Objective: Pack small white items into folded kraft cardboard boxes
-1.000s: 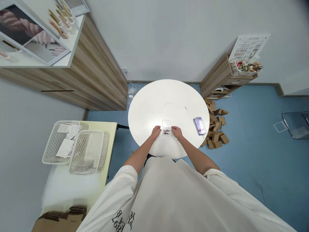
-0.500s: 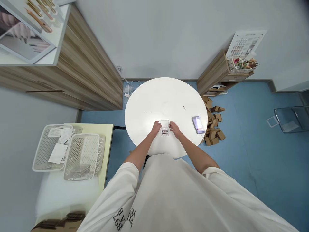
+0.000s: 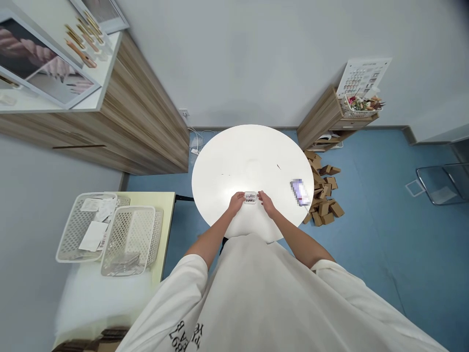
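Note:
A small white case (image 3: 250,201) with rows of small dark pieces, too small to make out, lies on the round white table (image 3: 252,151) near my body. Its raised lid no longer shows, and the pieces are visible through the top. My left hand (image 3: 236,202) is at the case's left side, fingers bent together with the tips against its edge. At the right side is my right hand (image 3: 266,201), its fingers slightly apart and the tips just off the case's edge.
A blurred-out phone (image 3: 300,192) lies at the table's right, with a thin dark piece (image 3: 279,166) farther back. Small brown boxes (image 3: 324,208) are heaped on the floor to the right. White baskets (image 3: 128,239) stand on a side table at left, near a tall wooden cabinet (image 3: 146,107).
The case's lid, upright at the far side before, has come down over the pieces. My hands stay on both sides of the case. The whole view has tilted slightly.

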The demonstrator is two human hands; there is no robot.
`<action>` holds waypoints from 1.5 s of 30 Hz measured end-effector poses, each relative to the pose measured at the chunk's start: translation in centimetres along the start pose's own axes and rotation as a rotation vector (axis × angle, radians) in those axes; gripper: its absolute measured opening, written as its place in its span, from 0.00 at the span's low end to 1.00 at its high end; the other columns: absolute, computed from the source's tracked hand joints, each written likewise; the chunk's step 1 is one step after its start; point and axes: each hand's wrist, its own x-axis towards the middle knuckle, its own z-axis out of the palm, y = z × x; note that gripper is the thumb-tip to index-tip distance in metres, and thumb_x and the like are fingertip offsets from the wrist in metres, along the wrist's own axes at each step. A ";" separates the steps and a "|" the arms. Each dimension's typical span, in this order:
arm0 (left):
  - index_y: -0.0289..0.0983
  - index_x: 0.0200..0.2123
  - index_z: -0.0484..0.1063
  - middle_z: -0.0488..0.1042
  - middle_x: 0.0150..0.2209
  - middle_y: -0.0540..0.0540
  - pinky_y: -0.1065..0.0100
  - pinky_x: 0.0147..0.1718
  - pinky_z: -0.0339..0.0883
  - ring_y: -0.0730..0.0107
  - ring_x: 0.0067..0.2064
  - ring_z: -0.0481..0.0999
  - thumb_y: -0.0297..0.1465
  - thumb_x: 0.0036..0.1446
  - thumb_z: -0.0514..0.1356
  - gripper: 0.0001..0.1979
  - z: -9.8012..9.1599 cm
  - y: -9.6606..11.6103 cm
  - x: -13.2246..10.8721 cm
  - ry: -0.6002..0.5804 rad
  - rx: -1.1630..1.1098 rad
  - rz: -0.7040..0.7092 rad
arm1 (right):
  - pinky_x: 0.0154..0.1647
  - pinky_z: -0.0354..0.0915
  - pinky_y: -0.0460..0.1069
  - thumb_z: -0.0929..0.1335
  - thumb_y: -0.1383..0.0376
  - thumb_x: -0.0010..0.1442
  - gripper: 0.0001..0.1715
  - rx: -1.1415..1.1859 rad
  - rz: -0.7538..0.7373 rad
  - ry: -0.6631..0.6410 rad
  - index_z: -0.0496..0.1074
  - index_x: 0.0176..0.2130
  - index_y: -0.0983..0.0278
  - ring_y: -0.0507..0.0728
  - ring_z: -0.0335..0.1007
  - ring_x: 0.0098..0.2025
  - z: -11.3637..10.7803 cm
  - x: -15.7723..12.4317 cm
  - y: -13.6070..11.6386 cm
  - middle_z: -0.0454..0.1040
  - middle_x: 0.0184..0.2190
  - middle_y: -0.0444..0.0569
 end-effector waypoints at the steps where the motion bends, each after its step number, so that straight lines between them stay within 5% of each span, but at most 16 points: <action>1: 0.37 0.45 0.74 0.77 0.52 0.39 0.57 0.56 0.66 0.59 0.55 0.75 0.24 0.52 0.61 0.15 0.1 -0.2 -0.2 -0.007 0.011 -0.003 | 0.62 0.59 0.55 0.58 0.42 0.65 0.37 -0.035 -0.020 -0.008 0.68 0.62 0.60 0.61 0.65 0.60 -0.1 -0.1 0.4 0.69 0.61 0.52; 9: 0.39 0.53 0.72 0.70 0.61 0.42 0.54 0.65 0.57 0.56 0.64 0.67 0.22 0.53 0.56 0.24 -1.1 -2.0 -2.4 -0.061 0.423 0.117 | 0.66 0.55 0.54 0.60 0.61 0.67 0.33 -0.782 -0.188 -0.102 0.58 0.69 0.61 0.60 0.57 0.67 -0.3 -1.5 3.0 0.59 0.68 0.52; 15: 0.43 0.59 0.69 0.58 0.70 0.47 0.53 0.69 0.49 0.54 0.69 0.57 0.24 0.54 0.57 0.28 -2.4 -3.1 -4.1 -0.316 0.728 0.312 | 0.66 0.51 0.58 0.58 0.65 0.68 0.38 -1.190 -0.263 -0.224 0.47 0.73 0.59 0.63 0.49 0.70 -0.3 -2.6 3.5 0.51 0.72 0.52; 25: 0.42 0.65 0.61 0.44 0.74 0.45 0.52 0.65 0.51 0.50 0.70 0.53 0.24 0.55 0.56 0.33 -2.4 -3.2 -4.8 -0.436 1.076 0.316 | 0.64 0.53 0.58 0.59 0.67 0.65 0.43 -1.301 -0.261 -0.281 0.41 0.74 0.60 0.65 0.43 0.71 -0.2 -2.8 3.3 0.44 0.73 0.54; 45: 0.42 0.61 0.63 0.45 0.74 0.45 0.50 0.63 0.56 0.48 0.69 0.57 0.26 0.54 0.56 0.29 -1.8 -2.7 -4.9 -0.409 1.076 0.279 | 0.65 0.52 0.59 0.62 0.65 0.63 0.45 -1.316 -0.235 -0.292 0.41 0.74 0.63 0.68 0.47 0.70 1.0 -2.9 2.4 0.46 0.73 0.58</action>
